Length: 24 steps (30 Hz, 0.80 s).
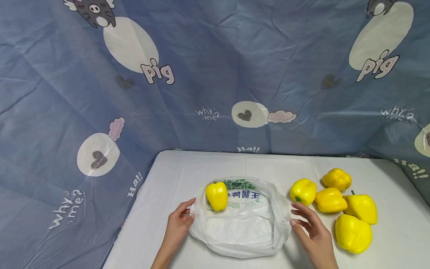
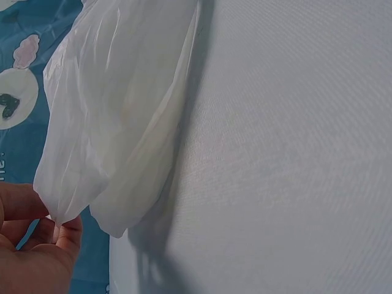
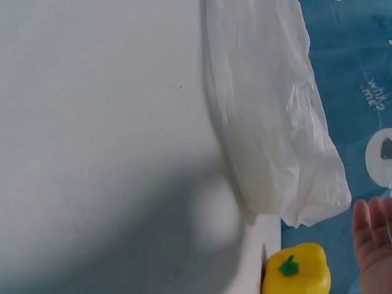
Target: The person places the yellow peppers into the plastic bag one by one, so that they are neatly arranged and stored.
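A white plastic bag (image 1: 240, 239) with green and blue print lies on the table, its mouth spread wide. Inside it, toward the left, sits one yellow bell pepper (image 1: 217, 196). My left hand (image 1: 179, 223) pinches the bag's left rim between thumb and fingers; the left wrist view shows the plastic (image 2: 116, 122) drawn to a point there. At the right rim is my right hand (image 1: 314, 231), its fingers relaxed and spread. In the right wrist view its fingers (image 3: 370, 229) stand just off the bag (image 3: 275, 135).
Several yellow bell peppers are grouped to the right of the bag, among them one at the front (image 1: 353, 233) and one at the back (image 1: 337, 179). A white cloth (image 1: 201, 164) covers the table. Behind it hangs a blue printed curtain (image 1: 208, 74).
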Tool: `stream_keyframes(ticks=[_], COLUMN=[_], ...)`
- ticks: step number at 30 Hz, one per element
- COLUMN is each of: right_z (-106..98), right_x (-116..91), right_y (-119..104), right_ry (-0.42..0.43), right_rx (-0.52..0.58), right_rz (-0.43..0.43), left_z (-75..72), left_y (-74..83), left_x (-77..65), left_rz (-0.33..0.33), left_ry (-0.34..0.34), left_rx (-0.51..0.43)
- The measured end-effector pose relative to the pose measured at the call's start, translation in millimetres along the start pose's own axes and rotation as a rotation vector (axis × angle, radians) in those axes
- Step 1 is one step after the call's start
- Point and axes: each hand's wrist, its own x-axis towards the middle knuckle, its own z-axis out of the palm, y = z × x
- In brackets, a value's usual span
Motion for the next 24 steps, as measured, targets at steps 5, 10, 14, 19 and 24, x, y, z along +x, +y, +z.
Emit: stream_keyframes(ticks=[5,10,14,19,24], right_z=[-3.0,-7.4,-13.1,-18.4,-21.7], right_x=[-4.3,-6.8,-8.0,-10.7,-12.6], right_y=[-1.4,-2.0,-0.8,-1.3,-4.8], right_ry=[0.049,0.122,0.163,0.200,0.270], right_rx=[-0.048,-0.117,-0.171,-0.253,-0.336], right_rz=[0.010,0.058,0.070,0.097,0.161], left_z=[0.4,1.4,1.4,0.7,0.4], left_y=[-0.8,-0.6,-1.1,-1.0,-1.2], left_x=[-0.6,-0.2,0.4,0.5,0.7], left_rz=[0.009,-0.026,-0.032,-0.026,-0.015], left_ry=[-0.003,-0.001,0.000,0.001,0.000], left_rx=[-0.003,-0.001,0.005,0.010,0.018])
